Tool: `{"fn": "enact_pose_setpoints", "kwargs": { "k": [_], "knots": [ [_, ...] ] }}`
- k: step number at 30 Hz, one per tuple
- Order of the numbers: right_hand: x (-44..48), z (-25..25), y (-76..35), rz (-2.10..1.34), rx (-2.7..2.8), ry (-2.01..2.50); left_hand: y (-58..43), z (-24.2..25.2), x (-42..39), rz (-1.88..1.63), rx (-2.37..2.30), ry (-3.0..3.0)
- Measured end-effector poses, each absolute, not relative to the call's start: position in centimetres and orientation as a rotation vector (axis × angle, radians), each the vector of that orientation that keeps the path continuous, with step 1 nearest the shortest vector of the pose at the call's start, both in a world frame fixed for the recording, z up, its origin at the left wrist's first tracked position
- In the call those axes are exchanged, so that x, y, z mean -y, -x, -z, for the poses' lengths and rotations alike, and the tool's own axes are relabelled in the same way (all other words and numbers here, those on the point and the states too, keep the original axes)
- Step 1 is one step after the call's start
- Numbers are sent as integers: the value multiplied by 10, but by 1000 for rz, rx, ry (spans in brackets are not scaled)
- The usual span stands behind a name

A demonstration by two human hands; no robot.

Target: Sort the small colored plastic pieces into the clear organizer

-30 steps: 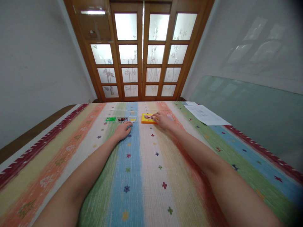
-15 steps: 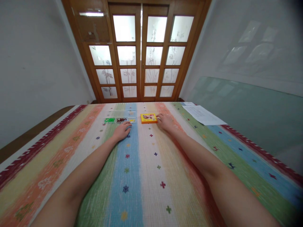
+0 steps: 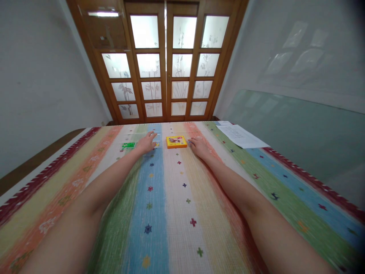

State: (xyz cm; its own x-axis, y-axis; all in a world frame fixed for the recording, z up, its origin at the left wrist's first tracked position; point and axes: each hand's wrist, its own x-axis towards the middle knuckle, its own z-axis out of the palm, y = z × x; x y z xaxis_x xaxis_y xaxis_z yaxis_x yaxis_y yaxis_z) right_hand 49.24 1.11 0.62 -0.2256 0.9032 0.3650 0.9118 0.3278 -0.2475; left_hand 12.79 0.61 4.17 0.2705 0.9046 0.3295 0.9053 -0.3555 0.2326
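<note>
My left hand (image 3: 146,143) reaches over a clear compartment box, its fingers apart with nothing visible between them. In the box's left compartment are small green pieces (image 3: 128,145). A bit of yellow (image 3: 157,145) shows beside my fingers, while the middle compartment is hidden under the hand. A flat yellow box (image 3: 176,142) with a printed picture on top lies between my hands. Just off its right end rests my right hand (image 3: 200,147), fingers loosely bent and apart, holding nothing that I can see.
A striped, patterned cloth (image 3: 179,198) covers the table. White printed sheets (image 3: 242,136) lie at the back right. Beyond the table stand wooden doors (image 3: 165,87) with glass panes, and a pale glass panel (image 3: 285,125) leans by the right wall.
My left hand has moved forward from the compartment box's near edge to above it, covering the middle compartment. The right fingers have drawn slightly away from the yellow box. The view has shifted a little.
</note>
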Motion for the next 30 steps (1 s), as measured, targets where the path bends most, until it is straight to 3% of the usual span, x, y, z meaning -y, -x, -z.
{"fn": "enact_pose_setpoints", "kwargs": {
  "k": [13, 30],
  "knots": [
    [-18, 11, -501, 64, 2225, 1331, -143, -41, 29, 268, 1894, 2359],
    [-17, 12, -500, 73, 2256, 1418, -155, -24, 62, 208, 1909, 2363]
  ]
}}
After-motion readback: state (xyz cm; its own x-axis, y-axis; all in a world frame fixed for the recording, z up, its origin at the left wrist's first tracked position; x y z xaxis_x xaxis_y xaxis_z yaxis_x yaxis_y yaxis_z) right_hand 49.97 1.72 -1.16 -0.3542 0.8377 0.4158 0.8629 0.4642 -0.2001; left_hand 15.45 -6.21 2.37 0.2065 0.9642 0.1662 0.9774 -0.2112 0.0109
